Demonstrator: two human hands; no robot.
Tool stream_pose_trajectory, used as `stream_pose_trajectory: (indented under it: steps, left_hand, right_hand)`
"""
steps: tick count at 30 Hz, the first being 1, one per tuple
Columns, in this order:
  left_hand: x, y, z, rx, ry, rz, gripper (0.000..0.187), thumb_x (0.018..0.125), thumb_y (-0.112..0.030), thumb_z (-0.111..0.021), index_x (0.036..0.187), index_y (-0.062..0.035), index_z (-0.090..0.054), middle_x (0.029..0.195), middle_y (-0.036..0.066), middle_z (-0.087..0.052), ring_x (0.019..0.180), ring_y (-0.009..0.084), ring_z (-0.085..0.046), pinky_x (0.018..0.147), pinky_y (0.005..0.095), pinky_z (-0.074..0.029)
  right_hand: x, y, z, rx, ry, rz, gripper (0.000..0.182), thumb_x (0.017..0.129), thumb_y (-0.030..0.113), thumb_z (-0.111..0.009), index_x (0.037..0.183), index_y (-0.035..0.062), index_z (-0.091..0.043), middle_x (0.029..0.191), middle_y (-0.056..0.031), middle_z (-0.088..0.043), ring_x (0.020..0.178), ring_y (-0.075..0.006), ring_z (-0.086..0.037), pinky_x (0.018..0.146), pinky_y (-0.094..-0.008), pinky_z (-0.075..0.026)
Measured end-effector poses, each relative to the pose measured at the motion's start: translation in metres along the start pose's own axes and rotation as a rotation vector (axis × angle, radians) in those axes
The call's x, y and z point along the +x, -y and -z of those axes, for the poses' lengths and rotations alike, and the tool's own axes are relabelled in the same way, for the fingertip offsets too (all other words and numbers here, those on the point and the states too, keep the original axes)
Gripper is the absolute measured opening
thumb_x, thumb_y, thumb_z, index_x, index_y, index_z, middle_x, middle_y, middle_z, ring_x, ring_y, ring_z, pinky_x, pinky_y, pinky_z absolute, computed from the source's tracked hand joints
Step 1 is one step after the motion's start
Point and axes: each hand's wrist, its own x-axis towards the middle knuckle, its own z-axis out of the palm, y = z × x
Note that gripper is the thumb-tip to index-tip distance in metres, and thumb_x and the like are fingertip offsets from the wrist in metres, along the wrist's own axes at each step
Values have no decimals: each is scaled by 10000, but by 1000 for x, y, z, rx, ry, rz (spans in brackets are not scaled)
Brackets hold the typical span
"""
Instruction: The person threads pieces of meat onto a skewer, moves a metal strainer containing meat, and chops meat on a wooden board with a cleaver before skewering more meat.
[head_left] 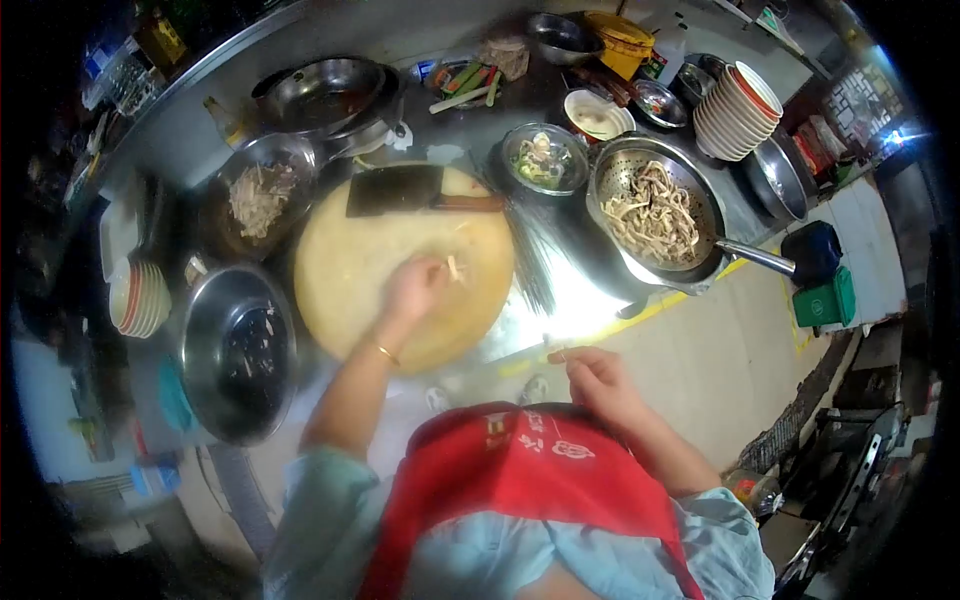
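Note:
Over the round chopping board, my left hand has its fingers curled together. Just beside its fingertips lie a few pale strips; whether the fingers grip one is hidden. My right hand is in front of my apron, off the counter's edge, with thumb and fingers pinched on a thin skewer, of which only a short end shows. A cleaver with a wooden handle lies across the far part of the board. A bundle of thin skewers rests right of the board.
A perforated strainer of mushroom strips sits at right, its handle sticking out past the counter. Left of the board are a deep metal basin and a bowl of pale shreds. Stacked bowls stand at back right.

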Motion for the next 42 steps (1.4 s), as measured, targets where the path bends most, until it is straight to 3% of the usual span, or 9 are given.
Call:
stream_pose_trajectory:
  steps: [3, 6, 8, 13, 19, 28, 38, 41, 42]
  left_hand:
    - [-9, 9, 0, -475, -49, 134, 156, 859, -222, -582, 928, -84, -612, 920, 68, -637, 828, 168, -609, 701, 286, -495]
    - [-24, 4, 20, -1349, 84, 384, 139, 891, -199, -545, 958, -81, -578, 970, 66, -634, 854, 160, -608, 726, 277, -498]
    - [-32, -16, 44, -1703, 138, 522, 137, 908, -190, -530, 971, -75, -569, 992, 72, -629, 868, 157, -608, 738, 276, -500]
    - [-48, -62, 65, -1781, 11, 478, 168, 916, -194, -546, 1013, -61, -575, 993, 74, -623, 881, 154, -605, 768, 282, -510]
    - [-58, -74, 76, -1767, -100, 410, 167, 896, -159, -577, 1026, -55, -575, 960, 60, -620, 854, 147, -599, 795, 277, -516]
    - [-66, -79, 75, -1629, -112, 316, 151, 897, -181, -579, 994, -66, -577, 929, 45, -623, 838, 147, -602, 770, 275, -508]
    - [-77, -83, 48, -1623, 143, 475, 156, 889, -182, -590, 998, -71, -591, 926, 49, -633, 864, 160, -611, 787, 301, -504]
    - [-86, -95, 19, -1489, 294, 544, 193, 891, -171, -591, 1033, -40, -605, 971, 69, -650, 851, 137, -605, 774, 274, -489]
    - [-83, -91, 16, -1322, 282, 464, 188, 894, -163, -586, 1025, -30, -608, 970, 69, -652, 839, 133, -603, 766, 268, -485]
  right_hand:
    - [1, 2, -5, -25, 59, 11, 243, 925, 80, -446, 1094, -9, -597, 598, 36, -489, 509, -29, -412, 473, -195, -351]
    - [5, 4, -11, -99, 123, 15, 255, 915, 79, -450, 1097, -9, -606, 616, 31, -508, 541, -31, -427, 509, -197, -373]
    - [8, 5, -16, -168, 147, 61, 254, 907, 81, -461, 1088, -7, -615, 635, 18, -535, 566, -42, -450, 540, -207, -400]
    - [26, -5, -28, -298, 141, 287, 240, 884, 84, -491, 1059, 0, -632, 688, -50, -600, 637, -84, -513, 624, -255, -461]
    - [32, 0, -33, -438, 145, 342, 236, 876, 75, -497, 1051, 9, -640, 724, -135, -638, 655, -111, -561, 639, -271, -471]
    - [33, 7, -39, -509, 82, 546, 233, 860, 69, -513, 1046, 32, -648, 671, -176, -593, 564, -112, -519, 565, -272, -454]
    - [36, 4, -38, -496, 97, 458, 235, 859, 40, -493, 1033, 9, -648, 640, -132, -597, 543, -108, -504, 533, -276, -443]
    - [34, 12, -38, -347, 94, 253, 233, 876, 50, -483, 1036, -4, -644, 625, -57, -597, 527, -89, -486, 514, -250, -426]
    - [34, 11, -35, -299, 86, 181, 233, 883, 56, -480, 1038, -7, -641, 623, -35, -582, 523, -80, -478, 508, -240, -418]
